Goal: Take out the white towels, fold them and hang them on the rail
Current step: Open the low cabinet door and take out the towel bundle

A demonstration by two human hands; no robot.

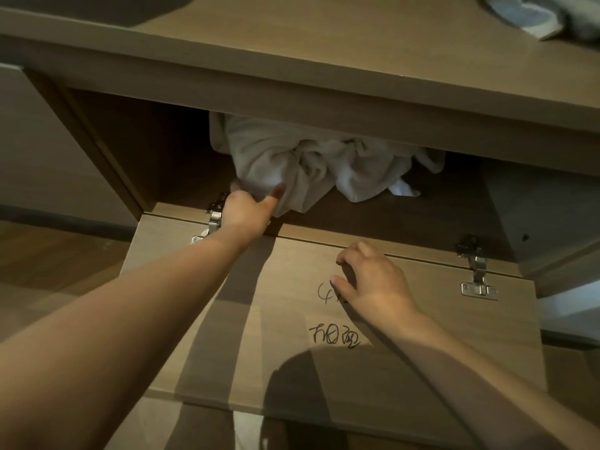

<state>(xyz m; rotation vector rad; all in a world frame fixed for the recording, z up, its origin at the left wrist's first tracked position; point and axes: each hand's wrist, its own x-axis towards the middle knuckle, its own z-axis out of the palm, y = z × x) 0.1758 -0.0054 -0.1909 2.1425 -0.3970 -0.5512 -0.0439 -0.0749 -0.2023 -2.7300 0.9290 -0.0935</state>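
White towels [311,160] sit as one crumpled heap in the open cupboard [136,151], centre of frame, top part tucked under the countertop [324,60] edge. They're unfolded, so prob. need pulling out as a bundle first. The drop-down door [406,368] lies open toward the viewer across the lower half, hung on two hinges [214,219], w/ marker scribble [334,339] on its inner face. Left hand [246,209], centre-left, reaches over the door's hinge edge & has the heap's lower-left corner. Thumb is pressed on the fabric from the front, other fingers out of sight behind/under it, so it reads as a pinch grip, set to drag the cloth fwd. Right hand [373,280], right of centre, rests on the door near the hinge line, fingers loosely bent & spread, tips touching the board, holding nothing. It's likely there to steady the flap while the other arm stretches in. A greyish cloth [552,17] lies on the countertop, top right. Rail not in view. Task looks barely begun: no towel out yet.
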